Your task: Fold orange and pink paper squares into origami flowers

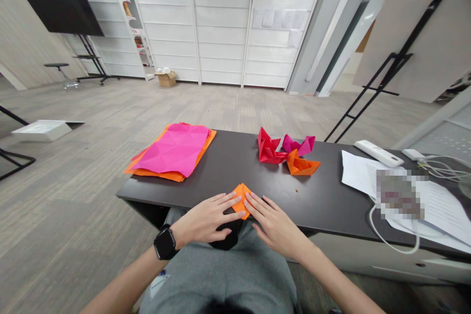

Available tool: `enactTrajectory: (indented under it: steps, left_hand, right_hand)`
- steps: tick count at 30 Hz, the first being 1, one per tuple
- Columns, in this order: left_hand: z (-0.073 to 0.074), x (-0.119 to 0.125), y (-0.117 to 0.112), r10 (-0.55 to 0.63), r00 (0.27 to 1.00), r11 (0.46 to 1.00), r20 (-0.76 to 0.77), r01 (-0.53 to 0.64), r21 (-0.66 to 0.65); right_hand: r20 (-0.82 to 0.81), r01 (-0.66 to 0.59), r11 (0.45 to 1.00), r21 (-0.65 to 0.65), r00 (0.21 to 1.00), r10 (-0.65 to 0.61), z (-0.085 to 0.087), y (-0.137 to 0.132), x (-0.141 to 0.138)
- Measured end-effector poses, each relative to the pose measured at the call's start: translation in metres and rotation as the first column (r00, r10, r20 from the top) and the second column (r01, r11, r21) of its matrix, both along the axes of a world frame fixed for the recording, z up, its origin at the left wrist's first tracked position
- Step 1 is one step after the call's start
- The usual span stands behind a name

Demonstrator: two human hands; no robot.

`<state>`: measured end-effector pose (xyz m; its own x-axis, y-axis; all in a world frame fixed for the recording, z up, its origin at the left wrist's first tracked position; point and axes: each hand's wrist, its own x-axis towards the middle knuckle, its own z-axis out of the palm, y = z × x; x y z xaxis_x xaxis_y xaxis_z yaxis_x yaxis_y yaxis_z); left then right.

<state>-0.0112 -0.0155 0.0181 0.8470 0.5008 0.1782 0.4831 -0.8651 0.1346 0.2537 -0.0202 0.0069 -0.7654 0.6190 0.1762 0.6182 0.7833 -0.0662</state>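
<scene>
A small piece of folded orange paper (242, 191) lies at the front edge of the dark table, diamond-shaped with a crease down its middle. My left hand (209, 217) rests its outstretched fingertips on the paper's left half. On the right half lie the fingers of my right hand (270, 217), also stretched out and flat. Both hands press from above, and their fingers cover part of the paper. Farther back on the table stand a red paper boat (270, 147), a magenta paper boat (300, 145) and an orange paper boat (302, 164), close together.
At the left end of the table (235, 157) is a stack of creased magenta and orange sheets (176, 149). To the right lie printed papers (358, 174), a white power strip (379, 153) and white cables (447, 169). A blurred patch covers something on the papers.
</scene>
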Motion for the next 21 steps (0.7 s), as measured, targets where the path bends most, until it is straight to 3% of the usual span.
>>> enactTrajectory:
  steps: [13, 17, 19, 21]
  left_hand:
    - [-0.007, -0.003, -0.002, 0.042, 0.999, 0.998, -0.008, -0.043, -0.042]
    - [-0.004, -0.004, -0.002, 0.028, 0.998, 0.994, 0.049, -0.023, -0.106]
    - [-0.003, -0.001, -0.001, 0.101, 0.984, 0.982, 0.149, -0.074, -0.173]
    - [-0.004, 0.006, 0.002, 0.29, 0.913, 0.943, 0.286, -0.221, -0.251]
  right_hand:
    - [-0.105, 0.011, 0.993, -0.117, 0.994, -0.023, 0.003, 0.005, 0.006]
    - [-0.216, 0.023, 0.982, -0.186, 0.974, -0.064, 0.0, 0.008, 0.007]
    - [-0.319, 0.088, 0.969, -0.232, 0.934, -0.161, -0.003, 0.012, 0.003]
    - [-0.416, 0.206, 0.941, -0.268, 0.856, -0.306, -0.006, 0.017, -0.004]
